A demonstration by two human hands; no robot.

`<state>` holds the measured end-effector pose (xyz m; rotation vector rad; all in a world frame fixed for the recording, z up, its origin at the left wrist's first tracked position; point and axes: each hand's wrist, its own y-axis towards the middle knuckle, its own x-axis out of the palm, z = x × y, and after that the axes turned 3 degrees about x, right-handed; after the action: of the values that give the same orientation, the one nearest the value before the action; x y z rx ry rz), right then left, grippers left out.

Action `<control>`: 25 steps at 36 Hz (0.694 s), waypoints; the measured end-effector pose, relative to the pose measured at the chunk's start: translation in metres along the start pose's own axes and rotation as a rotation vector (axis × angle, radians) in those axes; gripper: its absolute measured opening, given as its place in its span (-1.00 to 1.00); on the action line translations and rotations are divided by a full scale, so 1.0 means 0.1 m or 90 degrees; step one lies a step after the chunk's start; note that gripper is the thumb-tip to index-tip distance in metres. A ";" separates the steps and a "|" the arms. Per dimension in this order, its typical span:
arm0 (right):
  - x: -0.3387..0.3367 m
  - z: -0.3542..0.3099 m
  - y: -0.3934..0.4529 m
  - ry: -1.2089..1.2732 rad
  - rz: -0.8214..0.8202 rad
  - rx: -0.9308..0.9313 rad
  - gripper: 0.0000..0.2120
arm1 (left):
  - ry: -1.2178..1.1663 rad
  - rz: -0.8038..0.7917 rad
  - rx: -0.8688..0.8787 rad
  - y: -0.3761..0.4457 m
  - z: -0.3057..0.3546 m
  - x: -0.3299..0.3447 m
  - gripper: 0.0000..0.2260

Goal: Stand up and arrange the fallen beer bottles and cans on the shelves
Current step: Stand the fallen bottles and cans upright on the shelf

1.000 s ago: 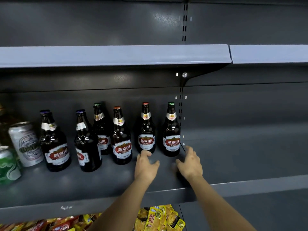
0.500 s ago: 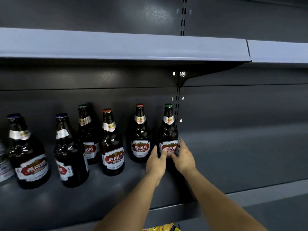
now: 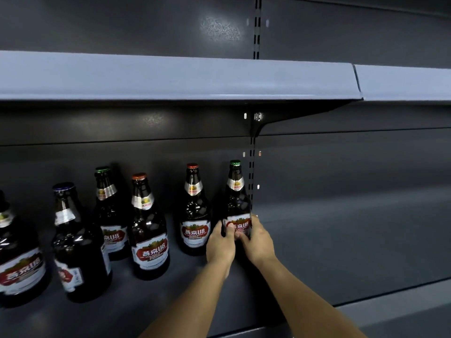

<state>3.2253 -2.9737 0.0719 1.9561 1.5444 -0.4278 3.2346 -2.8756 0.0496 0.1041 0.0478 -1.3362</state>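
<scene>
Bottle (image 3: 236, 203) upright, rightmost in row, just right of red-capped neighbour (image 3: 194, 211) | our left hand (image 3: 220, 243) and right hand (image 3: 258, 242) clamp its label | risk: sideways nudge may clink neighbour, toppling both on shelf (image 3: 341, 240)

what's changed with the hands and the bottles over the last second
Both hands moved forward from the shelf surface onto the rightmost green-capped bottle: the left hand and right hand now grip its label from either side. All the bottles stand upright as before.
</scene>
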 end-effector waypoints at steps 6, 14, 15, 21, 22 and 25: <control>0.03 -0.01 0.10 0.000 -0.010 0.009 -0.52 | -0.025 0.013 -0.010 0.16 -0.09 0.04 -0.38; 0.07 -0.06 0.16 0.006 -0.018 -0.002 -0.62 | -0.031 0.022 0.012 -0.05 0.21 0.02 -0.60; 0.08 -0.07 0.16 0.014 -0.018 0.000 -0.62 | -0.027 0.028 0.013 -0.07 0.22 0.03 -0.59; 0.12 -0.09 0.16 0.053 -0.019 0.022 -0.62 | 0.026 0.089 0.059 -0.28 0.18 0.02 -0.89; 0.12 -0.09 0.16 0.048 -0.018 0.020 -0.61 | 0.054 0.113 0.080 -0.34 0.19 -0.01 -0.88; 0.13 -0.08 0.11 0.058 -0.018 0.016 -0.55 | 0.157 0.230 0.186 -0.53 0.23 -0.13 -0.73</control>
<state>3.2387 -2.9597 0.0734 2.0001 1.6322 -0.3758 3.1798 -2.8771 0.0713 0.5025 0.0393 -0.9569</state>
